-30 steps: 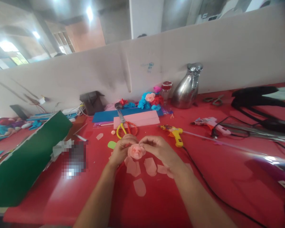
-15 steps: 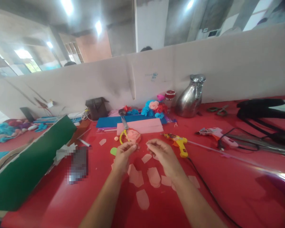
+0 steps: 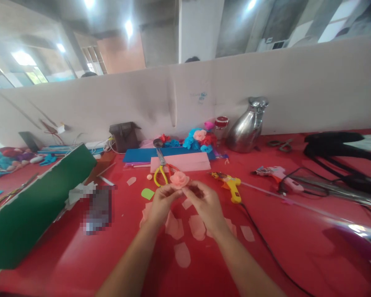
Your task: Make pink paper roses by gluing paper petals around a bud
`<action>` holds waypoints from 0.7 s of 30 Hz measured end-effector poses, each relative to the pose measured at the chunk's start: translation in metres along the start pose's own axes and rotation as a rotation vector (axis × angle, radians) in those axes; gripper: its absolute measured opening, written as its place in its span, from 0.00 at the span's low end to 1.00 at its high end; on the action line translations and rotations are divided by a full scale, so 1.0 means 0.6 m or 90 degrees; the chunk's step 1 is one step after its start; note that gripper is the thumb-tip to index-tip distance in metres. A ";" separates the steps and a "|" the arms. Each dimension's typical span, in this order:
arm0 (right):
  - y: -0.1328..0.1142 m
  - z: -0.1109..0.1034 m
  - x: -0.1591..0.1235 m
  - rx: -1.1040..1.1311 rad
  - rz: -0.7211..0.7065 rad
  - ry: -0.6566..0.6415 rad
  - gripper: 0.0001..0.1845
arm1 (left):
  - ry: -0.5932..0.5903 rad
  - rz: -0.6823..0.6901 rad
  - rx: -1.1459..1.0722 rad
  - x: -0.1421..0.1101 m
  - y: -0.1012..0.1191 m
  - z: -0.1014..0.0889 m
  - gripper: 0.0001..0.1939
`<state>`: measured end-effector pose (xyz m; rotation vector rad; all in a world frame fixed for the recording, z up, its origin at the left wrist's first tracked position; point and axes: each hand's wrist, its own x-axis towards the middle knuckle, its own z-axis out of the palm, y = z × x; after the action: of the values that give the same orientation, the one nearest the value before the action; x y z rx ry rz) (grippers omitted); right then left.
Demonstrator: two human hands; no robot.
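Note:
A small pink paper rose (image 3: 179, 179) is held up above the red table (image 3: 297, 231). My left hand (image 3: 161, 203) pinches it from below with closed fingers. My right hand (image 3: 204, 202) is closed too, its fingertips meeting the base of the rose from the right. Several loose pink paper petals (image 3: 181, 254) lie on the table under and around both hands. Yellow-handled scissors (image 3: 159, 171) rest just behind the rose on a pink paper sheet (image 3: 185, 161).
A yellow glue gun (image 3: 230, 184) with a black cord lies right of my hands, a pink glue gun (image 3: 278, 173) farther right. A green board (image 3: 37, 206) leans at left. Paper flowers (image 3: 198, 139), a silver vase (image 3: 245, 126) and a white partition stand behind.
The rose went from between both hands to my left hand alone, lifted farther away. My right hand has now come back to it and both hands sit closer together.

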<state>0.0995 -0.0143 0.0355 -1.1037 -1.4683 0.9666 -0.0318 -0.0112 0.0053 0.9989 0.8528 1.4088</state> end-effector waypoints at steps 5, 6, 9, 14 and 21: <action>-0.004 0.001 -0.005 -0.073 -0.080 -0.024 0.07 | -0.010 0.069 0.072 -0.002 -0.005 -0.010 0.08; -0.004 0.002 -0.006 -0.067 -0.090 -0.023 0.06 | 0.000 0.076 0.081 -0.002 -0.006 -0.013 0.08; -0.003 0.005 -0.007 -0.026 -0.082 -0.016 0.04 | 0.024 0.087 0.109 -0.002 -0.005 -0.016 0.08; 0.009 0.008 0.000 0.164 0.084 -0.036 0.08 | 0.044 0.076 0.126 -0.001 0.009 -0.010 0.06; 0.020 0.012 0.004 0.233 0.163 -0.077 0.12 | 0.050 0.047 0.047 0.000 0.014 -0.010 0.09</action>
<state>0.0940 -0.0089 0.0237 -0.9880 -1.1969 1.4389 -0.0403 -0.0117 0.0108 1.0461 0.9396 1.4955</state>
